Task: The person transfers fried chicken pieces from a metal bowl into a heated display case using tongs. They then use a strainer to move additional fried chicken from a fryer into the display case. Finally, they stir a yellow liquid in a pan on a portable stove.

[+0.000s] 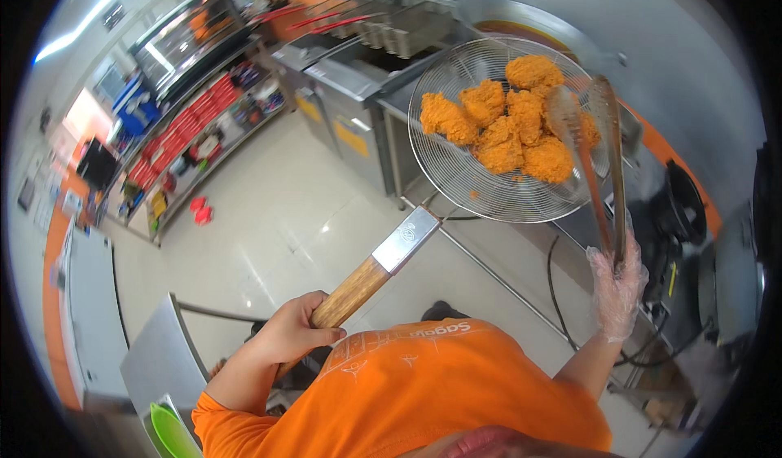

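My left hand (299,329), bare, grips the wooden handle (351,293) of a large round wire skimmer (446,183). Several pieces of breaded fried chicken (501,143) lie in its wire bowl, with a few loose crumbs near the rim. In a clear plastic glove, my right hand (617,293) is closed around the lower end of a pair of tongs (617,171). The tongs' blurred tips are over the chicken at the right side of the bowl; whether they pinch a piece I cannot tell.
Behind the skimmer stands a wide metal pan (586,36) with brown oil. Deep fryers (360,79) with red-handled baskets are to its left. A black cable (553,299) hangs at the right. Lower left are a metal table (162,354) and a green container (171,430).
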A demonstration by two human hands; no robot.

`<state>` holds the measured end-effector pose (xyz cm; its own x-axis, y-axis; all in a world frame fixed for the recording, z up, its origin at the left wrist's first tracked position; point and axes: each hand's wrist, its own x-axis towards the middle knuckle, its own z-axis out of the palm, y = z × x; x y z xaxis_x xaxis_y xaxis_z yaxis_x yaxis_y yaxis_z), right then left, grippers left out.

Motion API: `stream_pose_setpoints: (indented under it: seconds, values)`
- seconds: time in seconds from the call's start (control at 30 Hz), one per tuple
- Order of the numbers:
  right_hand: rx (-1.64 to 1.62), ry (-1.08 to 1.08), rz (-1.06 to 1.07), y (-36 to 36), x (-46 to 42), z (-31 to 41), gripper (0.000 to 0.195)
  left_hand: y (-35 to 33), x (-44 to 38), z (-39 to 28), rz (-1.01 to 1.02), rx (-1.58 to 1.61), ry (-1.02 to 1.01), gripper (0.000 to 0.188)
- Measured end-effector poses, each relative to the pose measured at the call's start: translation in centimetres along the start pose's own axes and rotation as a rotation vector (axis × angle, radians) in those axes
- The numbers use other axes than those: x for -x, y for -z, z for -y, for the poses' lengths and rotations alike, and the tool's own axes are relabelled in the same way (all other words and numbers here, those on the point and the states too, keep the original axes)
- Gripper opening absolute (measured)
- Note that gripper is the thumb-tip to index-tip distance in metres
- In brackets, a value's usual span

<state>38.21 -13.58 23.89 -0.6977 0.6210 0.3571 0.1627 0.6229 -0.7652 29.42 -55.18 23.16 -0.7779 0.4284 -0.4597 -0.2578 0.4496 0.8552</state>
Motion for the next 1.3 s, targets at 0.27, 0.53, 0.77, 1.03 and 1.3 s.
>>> stream_pose_setpoints:
  seconds: [0.27,0.53,0.77,1.03,1.3]
  values:
    - [0.553,0.599,0.123,-15.1,-9.3,11.2,0.061,10.1,-2.0,7.5,-0.34,0.109,0.09,0.027]
    - [0.816,1.185,0.208,-37.1,-20.4,28.6,0.058,22.5,-9.1,10.0,-0.736,0.283,0.15,0.027]
    - [0.782,1.523,0.19,-58.2,-20.5,39.4,0.042,31.4,-13.6,13.4,-0.977,0.173,0.247,0.031]
    - [0.635,1.442,0.223,-70.8,-16.7,39.6,0.035,40.8,-19.6,20.8,-1.086,-0.023,0.238,0.029]
    - [0.723,1.366,0.155,-74.3,-13.6,42.7,0.043,48.1,-20.4,25.9,-0.956,-0.027,0.075,0.025]
